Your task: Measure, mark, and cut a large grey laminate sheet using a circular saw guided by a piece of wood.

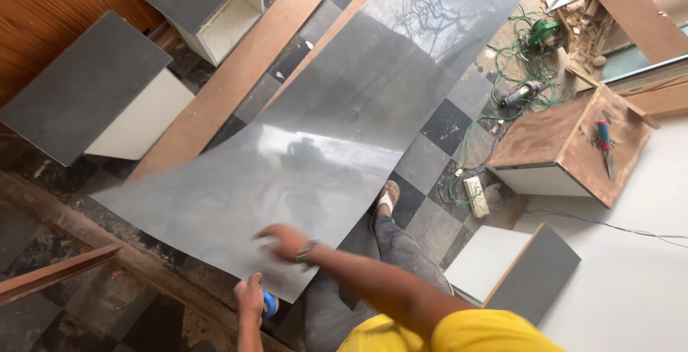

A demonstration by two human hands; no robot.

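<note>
Right hand lies palm down, fingers spread, flat on the near part of a large glossy grey laminate sheet; watch strap on the wrist. It presses on the sheet rather than gripping it. Left hand is lower, just below the sheet's near corner, closed around a small blue object; what that object is cannot be made out.

The sheet runs diagonally from lower left to upper right over a chequered black and grey tiled floor. It bows slightly, and its surface mirrors bare tree branches and sky. One sandalled foot shows at the sheet's right edge, grey trouser leg behind it; a yellow sleeve fills the bottom edge of the view.

Surroundings:
- Long brown wooden plank lies on the floor, parallel to the sheet, along its left side.
- Two grey-topped white cabinet boxes at upper left, beside the plank.
- Wooden box at right, raw brown faces, with a red-handled tool resting on top.
- Green cable tangled on the floor near a power tool, well apart from the hands.
- White extension socket on the floor, just below the wooden box.
- Grey and white panel lying at lower right.
</note>
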